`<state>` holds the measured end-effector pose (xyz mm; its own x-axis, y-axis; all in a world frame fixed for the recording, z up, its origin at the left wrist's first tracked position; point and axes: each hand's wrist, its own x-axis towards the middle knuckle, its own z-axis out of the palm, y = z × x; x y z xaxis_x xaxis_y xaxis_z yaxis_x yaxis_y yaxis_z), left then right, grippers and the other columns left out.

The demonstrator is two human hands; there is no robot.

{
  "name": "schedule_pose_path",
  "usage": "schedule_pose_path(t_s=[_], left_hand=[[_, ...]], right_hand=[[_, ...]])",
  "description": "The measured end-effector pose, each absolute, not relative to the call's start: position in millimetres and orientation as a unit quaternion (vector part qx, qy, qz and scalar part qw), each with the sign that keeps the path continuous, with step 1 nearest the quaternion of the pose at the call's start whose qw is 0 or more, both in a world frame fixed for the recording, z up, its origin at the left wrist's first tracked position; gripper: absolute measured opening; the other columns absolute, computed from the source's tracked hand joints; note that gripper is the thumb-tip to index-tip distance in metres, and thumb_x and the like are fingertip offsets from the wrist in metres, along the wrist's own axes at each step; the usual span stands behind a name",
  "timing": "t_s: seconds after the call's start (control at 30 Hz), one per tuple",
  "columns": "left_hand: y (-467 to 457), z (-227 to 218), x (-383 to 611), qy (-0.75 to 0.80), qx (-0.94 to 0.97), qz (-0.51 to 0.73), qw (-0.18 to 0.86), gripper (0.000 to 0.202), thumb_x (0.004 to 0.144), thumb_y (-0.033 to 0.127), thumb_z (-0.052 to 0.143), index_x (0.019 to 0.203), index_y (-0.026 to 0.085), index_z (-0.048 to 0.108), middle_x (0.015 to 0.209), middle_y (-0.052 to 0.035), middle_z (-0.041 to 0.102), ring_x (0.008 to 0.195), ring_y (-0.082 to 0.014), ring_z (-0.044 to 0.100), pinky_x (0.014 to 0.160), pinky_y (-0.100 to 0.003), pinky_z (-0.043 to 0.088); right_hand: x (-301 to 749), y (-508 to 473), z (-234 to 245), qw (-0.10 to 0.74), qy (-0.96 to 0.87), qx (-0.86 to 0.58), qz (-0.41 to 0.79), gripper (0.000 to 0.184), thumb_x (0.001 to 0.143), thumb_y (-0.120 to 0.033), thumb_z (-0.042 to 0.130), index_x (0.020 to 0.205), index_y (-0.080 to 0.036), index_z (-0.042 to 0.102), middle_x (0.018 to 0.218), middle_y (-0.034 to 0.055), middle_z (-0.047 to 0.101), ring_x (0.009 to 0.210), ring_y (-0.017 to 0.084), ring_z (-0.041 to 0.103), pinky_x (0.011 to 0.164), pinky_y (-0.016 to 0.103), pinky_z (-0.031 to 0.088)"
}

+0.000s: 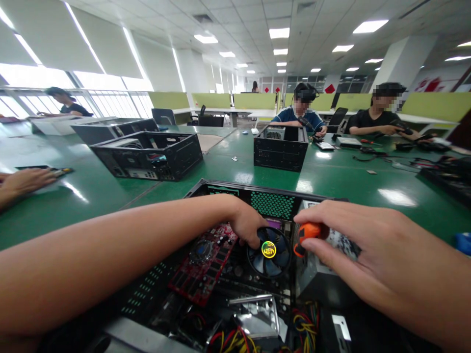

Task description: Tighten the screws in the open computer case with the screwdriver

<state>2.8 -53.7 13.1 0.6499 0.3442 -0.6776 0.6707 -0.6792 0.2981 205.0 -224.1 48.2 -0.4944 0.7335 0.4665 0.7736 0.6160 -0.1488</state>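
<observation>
An open black computer case [228,189] lies on the green table in front of me. Inside are a red graphics card [204,267], a round CPU fan [270,252] with a shiny sticker, and a grey power supply [324,279]. My left hand [246,223] reaches into the case, fingers curled at the fan's left edge; what they grip is hidden. My right hand [371,245] is closed on an orange-handled screwdriver [307,235], held above the fan's right side and the power supply.
Coloured cables [305,326] bunch at the case's near end. Two more black cases [150,154] [281,147] stand further back on the table. Two people sit across at the far right, another at the far left window. Someone's hand [22,184] rests at left.
</observation>
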Motion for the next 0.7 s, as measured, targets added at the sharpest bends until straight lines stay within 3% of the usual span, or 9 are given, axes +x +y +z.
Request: schedule_pose_path(t_s=[0.07, 0.23, 0.33, 0.53, 0.7], left_hand=[[-51.0, 8.8, 2.2, 0.295, 0.852, -0.317, 0.294, 0.049, 0.069, 0.025, 0.077, 0.117, 0.024, 0.08, 0.101, -0.0025, 0.086, 0.093, -0.0283, 0.078, 0.09, -0.038, 0.065], [-44.4, -0.3, -0.3, 0.288, 0.853, -0.293, 0.321, 0.043, 0.066, 0.028, 0.08, 0.109, 0.024, 0.082, 0.094, 0.0004, 0.085, 0.099, -0.0294, 0.078, 0.095, -0.038, 0.064], [-44.1, 0.8, -1.7, 0.281, 0.855, -0.294, 0.321, 0.045, 0.067, 0.028, 0.082, 0.111, 0.025, 0.082, 0.096, 0.0012, 0.086, 0.104, -0.0306, 0.078, 0.097, -0.039, 0.064], [-48.0, 5.0, -0.6, 0.285, 0.86, -0.305, 0.294, 0.047, 0.071, 0.028, 0.08, 0.118, 0.024, 0.08, 0.105, -0.002, 0.087, 0.108, -0.0329, 0.078, 0.1, -0.042, 0.063], [-49.7, 6.9, -0.8, 0.272, 0.862, -0.317, 0.287, 0.054, 0.077, 0.027, 0.075, 0.13, 0.016, 0.077, 0.117, -0.01, 0.087, 0.111, -0.0363, 0.078, 0.1, -0.046, 0.063]], right_hand=[[203.2, -229.3, 48.8, 0.257, -0.869, -0.421, -0.034, 0.024, 0.11, -0.023, 0.053, 0.113, -0.026, 0.077, 0.105, 0.0047, 0.086, 0.087, 0.023, 0.083, 0.073, 0.035, 0.066], [197.6, -247.1, 45.5, 0.309, -0.867, -0.386, 0.061, 0.03, 0.111, -0.018, 0.056, 0.131, -0.034, 0.072, 0.132, -0.0022, 0.084, 0.117, 0.018, 0.081, 0.1, 0.027, 0.064], [193.0, -247.7, 42.6, 0.287, -0.875, -0.373, 0.112, 0.039, 0.105, -0.012, 0.061, 0.133, -0.036, 0.073, 0.137, -0.0052, 0.083, 0.12, 0.017, 0.08, 0.109, 0.027, 0.061], [189.0, -235.1, 43.4, 0.253, -0.879, -0.385, 0.122, 0.042, 0.103, -0.006, 0.052, 0.12, -0.036, 0.076, 0.132, -0.0075, 0.085, 0.116, 0.016, 0.082, 0.091, 0.024, 0.067], [186.2, -237.7, 47.0, 0.255, -0.869, -0.394, 0.158, 0.033, 0.103, -0.01, 0.058, 0.11, -0.038, 0.075, 0.131, -0.0098, 0.085, 0.119, 0.017, 0.081, 0.094, 0.025, 0.065]])
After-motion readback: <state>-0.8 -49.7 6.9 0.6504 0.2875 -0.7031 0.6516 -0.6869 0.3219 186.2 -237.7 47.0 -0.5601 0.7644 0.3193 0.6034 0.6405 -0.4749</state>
